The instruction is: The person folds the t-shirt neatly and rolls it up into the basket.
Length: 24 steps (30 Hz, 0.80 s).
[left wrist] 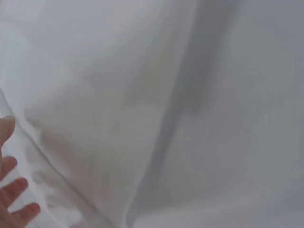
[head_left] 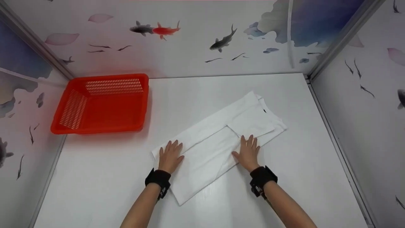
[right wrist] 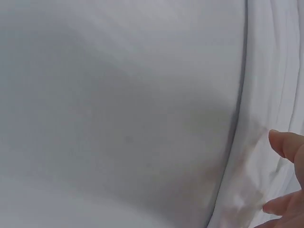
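A white T-shirt (head_left: 208, 148) lies at a slant on the white table, its side and a sleeve folded inward over the body. Its collar end with a small dark label points to the far right, the hem end to the near left. My left hand (head_left: 171, 156) rests on the hem end with fingers spread; in the left wrist view its fingertips (left wrist: 14, 190) show at the left edge over the fabric. Near the folded sleeve, my right hand (head_left: 248, 153) lies on the shirt's near edge, fingers extended. The right wrist view shows its thumb (right wrist: 285, 145) above the creased cloth.
A red plastic basket (head_left: 99, 130) with slotted walls stands at the table's far left, near the back wall. Printed panels (head_left: 190, 57) with fish and petals enclose the table (head_left: 104, 177) at the back and both sides. Each wrist wears a black strap.
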Each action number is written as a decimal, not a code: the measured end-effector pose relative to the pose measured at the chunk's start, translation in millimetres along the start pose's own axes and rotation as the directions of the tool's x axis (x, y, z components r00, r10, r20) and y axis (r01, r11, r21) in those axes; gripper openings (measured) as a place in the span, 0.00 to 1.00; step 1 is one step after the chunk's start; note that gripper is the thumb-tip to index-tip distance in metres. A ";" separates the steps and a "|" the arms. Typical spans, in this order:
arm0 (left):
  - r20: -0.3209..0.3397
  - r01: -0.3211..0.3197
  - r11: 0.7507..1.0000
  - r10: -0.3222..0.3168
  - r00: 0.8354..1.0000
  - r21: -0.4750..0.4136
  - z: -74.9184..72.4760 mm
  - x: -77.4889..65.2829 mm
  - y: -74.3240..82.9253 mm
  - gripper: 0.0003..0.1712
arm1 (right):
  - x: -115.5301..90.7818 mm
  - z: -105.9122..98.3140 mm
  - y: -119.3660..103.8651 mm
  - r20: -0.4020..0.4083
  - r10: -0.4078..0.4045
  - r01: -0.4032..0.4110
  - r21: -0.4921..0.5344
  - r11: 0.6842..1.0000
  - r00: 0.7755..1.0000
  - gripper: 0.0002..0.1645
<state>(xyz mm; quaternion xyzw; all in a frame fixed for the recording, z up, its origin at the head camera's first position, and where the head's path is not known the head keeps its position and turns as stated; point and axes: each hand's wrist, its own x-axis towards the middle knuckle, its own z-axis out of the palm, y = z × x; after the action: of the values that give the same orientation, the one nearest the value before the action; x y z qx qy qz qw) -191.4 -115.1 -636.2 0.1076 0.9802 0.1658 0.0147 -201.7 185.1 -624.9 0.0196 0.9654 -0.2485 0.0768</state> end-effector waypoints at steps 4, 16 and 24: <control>0.124 -0.145 0.989 0.142 0.982 0.019 -8.3 14.5 -13.4 0.30 | -7.0 13.9 -14.0 0.006 0.021 -0.021 0.109 0.994 1.000 0.53; 0.100 0.038 0.993 -0.027 0.995 -0.115 10.3 -14.2 10.6 0.34 | 47.2 0.3 -4.6 0.195 -0.106 0.114 -0.032 0.993 0.975 0.56; 0.034 0.202 0.979 -0.202 0.979 -0.001 21.1 -26.3 63.7 0.34 | 69.9 -5.9 -11.0 0.090 -0.110 0.130 -0.254 0.959 0.990 0.49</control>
<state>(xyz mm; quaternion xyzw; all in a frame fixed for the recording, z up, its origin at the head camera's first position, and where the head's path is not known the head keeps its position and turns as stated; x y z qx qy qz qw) -151.2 -55.3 -635.4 0.0102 0.9852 0.1640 0.0484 -272.4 178.2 -625.6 -0.0587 0.9854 -0.1251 0.0998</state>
